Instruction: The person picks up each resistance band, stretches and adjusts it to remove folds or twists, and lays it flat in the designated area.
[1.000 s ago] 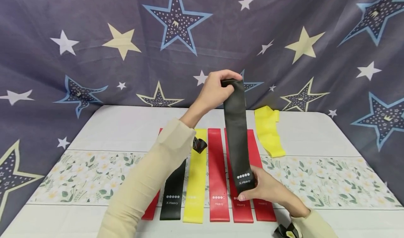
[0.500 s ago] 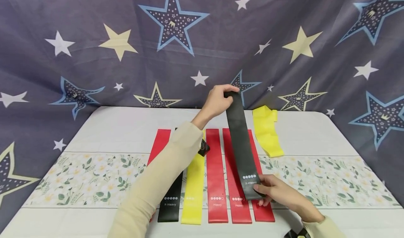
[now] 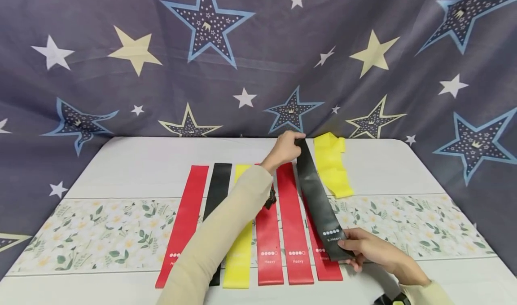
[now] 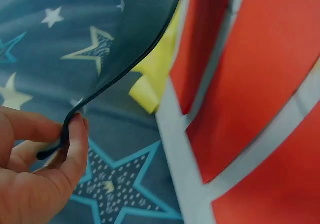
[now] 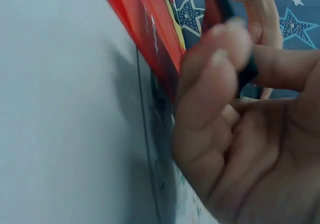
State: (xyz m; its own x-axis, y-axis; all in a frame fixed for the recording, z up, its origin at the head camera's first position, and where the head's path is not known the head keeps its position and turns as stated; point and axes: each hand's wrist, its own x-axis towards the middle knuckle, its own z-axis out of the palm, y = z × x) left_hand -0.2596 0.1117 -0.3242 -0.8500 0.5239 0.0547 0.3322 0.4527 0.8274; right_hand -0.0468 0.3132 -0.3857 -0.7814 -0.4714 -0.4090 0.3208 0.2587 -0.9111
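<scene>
A black resistance band (image 3: 317,192) marked X-Heavy stretches between both hands, slanting down to the right over the rightmost red band (image 3: 329,269). My left hand (image 3: 284,148) pinches its far end between thumb and fingers, as the left wrist view also shows with the band's edge (image 4: 107,84) sagging away. At the near end, my right hand (image 3: 369,249) pinches the corner by the printed label. In the right wrist view the curled fingers (image 5: 207,89) cover most of that end.
Left of the held band lie flat red bands (image 3: 296,251), (image 3: 269,251) and a yellow band (image 3: 238,260), then a black band (image 3: 220,183) and a red band (image 3: 187,206). A crumpled yellow band (image 3: 333,165) lies at the back right. A starry curtain (image 3: 258,49) hangs behind the table.
Both hands have lowered the black band and shifted it right, from over the middle red bands to over the rightmost one. The left hand came down most; the head view has turned slightly right.
</scene>
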